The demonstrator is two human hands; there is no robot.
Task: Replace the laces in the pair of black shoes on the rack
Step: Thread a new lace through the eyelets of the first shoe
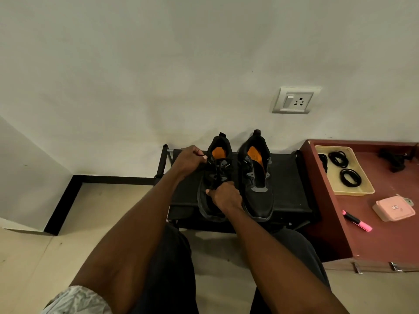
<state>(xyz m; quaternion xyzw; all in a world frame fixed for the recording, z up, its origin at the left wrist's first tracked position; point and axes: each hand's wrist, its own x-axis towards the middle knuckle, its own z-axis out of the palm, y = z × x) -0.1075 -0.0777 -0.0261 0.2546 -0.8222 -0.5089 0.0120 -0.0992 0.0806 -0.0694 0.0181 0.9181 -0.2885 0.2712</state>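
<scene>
- Both black shoes sit side by side on top of the low black rack (pixel 292 184) against the wall, which puts them straight ahead of the seated person and within reach of both arms.
- The left hand (pixel 189 160) is up by the collar of the left shoe (pixel 212 177), fingers curled and pinching a black lace (pixel 202 156) end out to the side. That looks like a way to keep the lace taut while it is worked through the eyelets.
- The right hand (pixel 224 196) is clamped over the forefoot of the same shoe, fingers curled around the lace area. I take this as bracing the shoe so it does not slide on the rack; whether it also pinches lace I cannot tell.
- The right shoe (pixel 258 177) stands untouched just beside it, its tongue area open and apparently without a lace.
- Coiled black laces (pixel 350 177) wait in a pale tray (pixel 353 192) on the red-brown counter (pixel 362 241) to the right, close by, probably as the replacements.
- Each shoe's long axis runs from the wall toward the person: heels and the orange insoles at the wall end, toes pointing back at the sitter, the two shoes roughly parallel.
- A pink marker (pixel 357 220) and a small pink box (pixel 393 209) also lie on the counter.
</scene>
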